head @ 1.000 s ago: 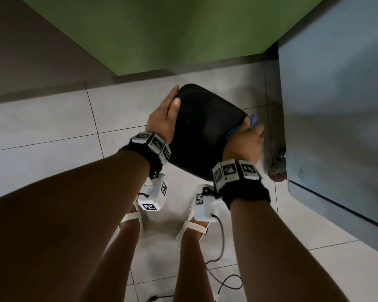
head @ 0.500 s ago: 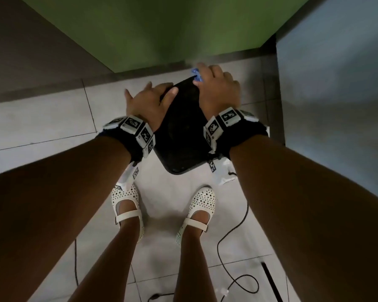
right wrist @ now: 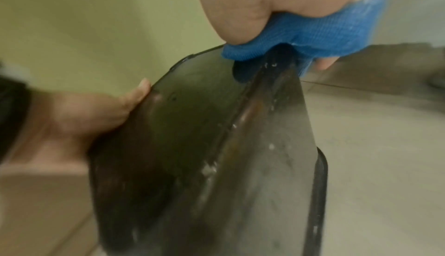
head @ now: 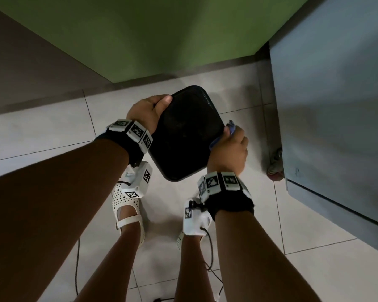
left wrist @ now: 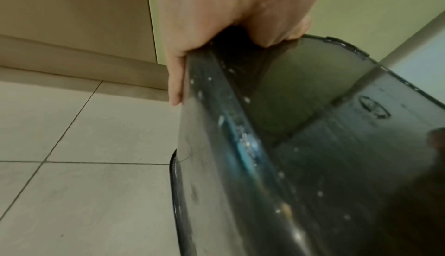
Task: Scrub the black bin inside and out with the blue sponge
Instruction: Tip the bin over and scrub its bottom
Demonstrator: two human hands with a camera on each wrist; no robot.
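The black bin (head: 184, 136) is held off the tiled floor, its flat base turned up toward me. My left hand (head: 148, 112) grips its left edge, thumb on the base and fingers on the outer side wall (left wrist: 175, 81). My right hand (head: 229, 153) holds the blue sponge (head: 227, 132) pressed over the bin's right edge. In the right wrist view the sponge (right wrist: 320, 31) wraps over that edge of the bin (right wrist: 192, 126), with the thumb on one side and fingers on the other. Soap specks dot the bin's wall (left wrist: 253, 146).
A grey cabinet on a castor wheel (head: 275, 168) stands close on the right. A green wall (head: 162, 29) is ahead. My feet in white shoes (head: 129, 205) stand on the tiled floor below the bin, with thin cables (head: 210, 256) trailing by them.
My right hand with the sponge has slid from the bin's far top corner back down the right edge toward me. The left hand has shifted from resting on the base to gripping the left edge.
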